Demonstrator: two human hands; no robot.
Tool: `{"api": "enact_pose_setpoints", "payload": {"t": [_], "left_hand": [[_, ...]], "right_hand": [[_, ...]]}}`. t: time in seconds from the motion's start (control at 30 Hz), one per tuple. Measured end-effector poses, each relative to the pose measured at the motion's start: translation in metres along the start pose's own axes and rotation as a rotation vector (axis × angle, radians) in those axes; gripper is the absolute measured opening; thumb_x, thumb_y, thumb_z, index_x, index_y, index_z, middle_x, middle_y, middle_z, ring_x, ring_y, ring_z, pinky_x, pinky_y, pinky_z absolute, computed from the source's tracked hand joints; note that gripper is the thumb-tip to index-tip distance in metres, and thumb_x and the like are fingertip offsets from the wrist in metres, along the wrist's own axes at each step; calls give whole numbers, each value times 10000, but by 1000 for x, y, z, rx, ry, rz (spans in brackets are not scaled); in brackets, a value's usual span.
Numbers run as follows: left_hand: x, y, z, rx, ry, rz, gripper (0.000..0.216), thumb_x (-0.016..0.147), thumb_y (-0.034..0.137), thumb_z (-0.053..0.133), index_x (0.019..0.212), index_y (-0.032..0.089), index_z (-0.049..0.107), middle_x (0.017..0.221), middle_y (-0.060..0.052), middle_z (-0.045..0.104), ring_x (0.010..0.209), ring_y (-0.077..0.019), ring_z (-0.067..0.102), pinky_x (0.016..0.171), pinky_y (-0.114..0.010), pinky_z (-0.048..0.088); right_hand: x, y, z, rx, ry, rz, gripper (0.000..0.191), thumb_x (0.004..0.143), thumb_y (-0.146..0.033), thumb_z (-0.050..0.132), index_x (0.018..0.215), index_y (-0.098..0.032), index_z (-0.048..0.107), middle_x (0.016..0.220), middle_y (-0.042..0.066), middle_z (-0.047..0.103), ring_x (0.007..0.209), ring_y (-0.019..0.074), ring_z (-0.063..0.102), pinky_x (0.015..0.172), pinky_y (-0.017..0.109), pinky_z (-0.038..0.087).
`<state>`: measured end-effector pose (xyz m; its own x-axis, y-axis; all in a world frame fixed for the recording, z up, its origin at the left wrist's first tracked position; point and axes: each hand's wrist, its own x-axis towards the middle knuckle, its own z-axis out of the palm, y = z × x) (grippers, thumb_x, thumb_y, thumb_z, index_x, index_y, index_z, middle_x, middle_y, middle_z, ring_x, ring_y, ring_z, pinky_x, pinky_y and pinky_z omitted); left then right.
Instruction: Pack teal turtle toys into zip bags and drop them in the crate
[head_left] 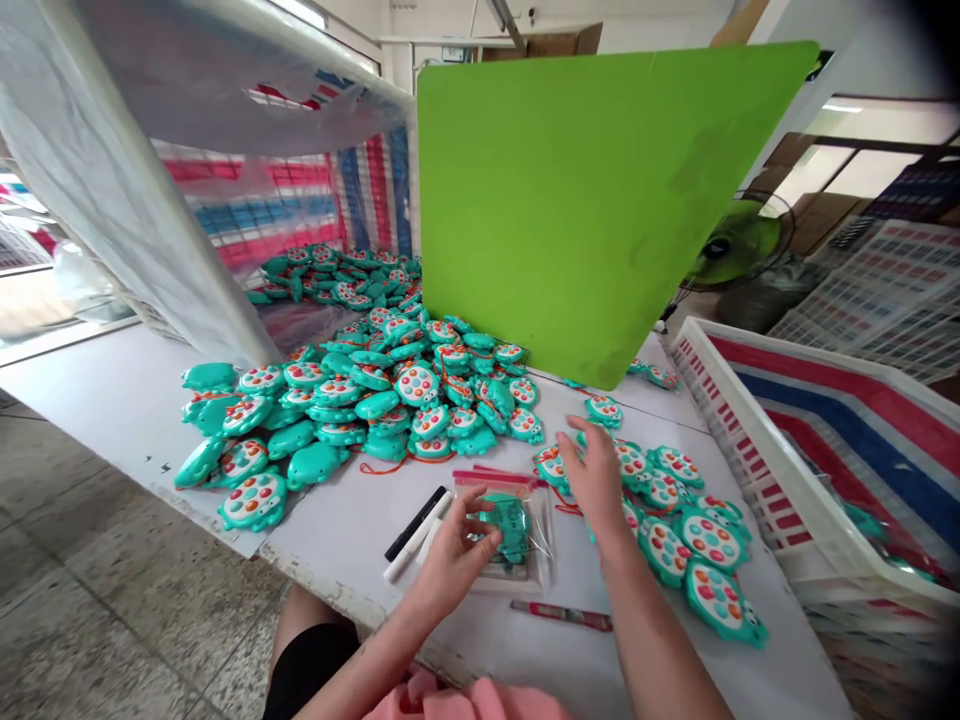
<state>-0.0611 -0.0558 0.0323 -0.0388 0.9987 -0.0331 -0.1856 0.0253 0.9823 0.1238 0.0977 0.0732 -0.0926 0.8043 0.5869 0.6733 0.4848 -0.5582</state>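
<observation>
Teal plastic toys (711, 538), rounded and animal-shaped with red, white and blue dots, cluster just beside my right hand (592, 468), whose thumb and fingers stand apart over the cluster's near-left edge; whether they touch a toy I cannot tell. My left hand (459, 548) curves loosely, fingers parted from the thumb, at the left side of a clear zip bag (541, 565) with a pink-red strip, a teal piece (514, 525) showing inside; contact is unclear. Slim black and white markers (409, 535) lie just left of that hand, and a red cutter (561, 615) lies nearer me, between both arms, on the white tabletop (330, 535). Beyond my left hand, a big heap (375, 390) spills from a striped-lined container (191, 240). Right of my right hand stands a slotted white crate (712, 420), lined with striped sheeting, holding some teal pieces.
</observation>
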Motion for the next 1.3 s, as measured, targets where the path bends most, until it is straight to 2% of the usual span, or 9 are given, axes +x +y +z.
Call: {"api": "enact_pose_setpoints", "payload": {"t": [0.13,0.23,0.33,0.53,0.63,0.77,0.87,1.1,1.3], "left_hand": [[-3,-2,-3,67,-19,-14,399,841,410,613,1181,215,538,1057,-78,594,839,-159,564,692,-278,469],[-8,-3,-8,99,1,-36,339,841,418,611,1099,199,594,974,-66,636,812,-160,571,692,-276,451],[-12,-1,-13,103,30,-52,349,831,433,619,1075,185,609,927,-62,648,780,-157,569,661,-264,439],[-8,6,-16,164,89,-14,343,865,402,565,1133,188,571,1066,-89,629,873,-184,603,686,-275,475],[-4,8,-14,303,139,153,387,890,344,530,1262,242,502,1267,-93,532,1154,-226,526,904,-347,470],[-1,8,-6,449,135,331,630,850,298,603,1420,297,333,1517,-85,269,1401,-266,259,1131,-454,268],[0,9,-3,374,197,383,672,830,290,633,1427,267,325,1522,-94,281,1419,-278,219,1163,-480,188],[-3,22,-9,-438,214,-50,505,875,416,561,1326,247,409,1227,-102,589,1013,-258,634,828,-462,558],[-14,32,-7,-390,104,-86,595,873,473,543,1400,302,327,1309,-113,526,909,-247,660,654,-384,597]], "right_hand": [[19,-6,67,-45,-275,31,291,829,-293,561,1089,-176,618,1069,110,628,1049,266,528,963,396,401],[26,-6,107,-34,-327,64,262,766,-268,629,1010,-175,643,996,111,630,1014,286,534,952,417,397],[28,-4,119,18,-324,94,230,762,-264,626,974,-177,642,999,120,611,1045,298,521,975,430,376],[19,-5,88,223,-269,178,297,834,-361,530,1054,-164,559,1136,130,581,1088,273,529,954,418,420],[-1,-17,61,342,-293,238,356,877,-473,465,1045,-165,528,988,94,642,881,236,619,774,367,513],[-43,-55,27,613,-454,317,342,866,-500,525,1020,-196,547,907,45,665,805,202,642,695,313,530],[-68,-80,9,858,-636,353,316,849,-457,590,1057,-220,572,1021,53,661,928,208,633,798,328,522],[-73,-79,1,755,-589,384,416,878,-508,537,1194,-240,576,1212,72,606,1088,237,570,926,378,471],[-81,-85,-1,814,-681,460,539,913,-573,430,1364,-281,458,1420,35,466,1324,227,393,1074,383,362]]}}
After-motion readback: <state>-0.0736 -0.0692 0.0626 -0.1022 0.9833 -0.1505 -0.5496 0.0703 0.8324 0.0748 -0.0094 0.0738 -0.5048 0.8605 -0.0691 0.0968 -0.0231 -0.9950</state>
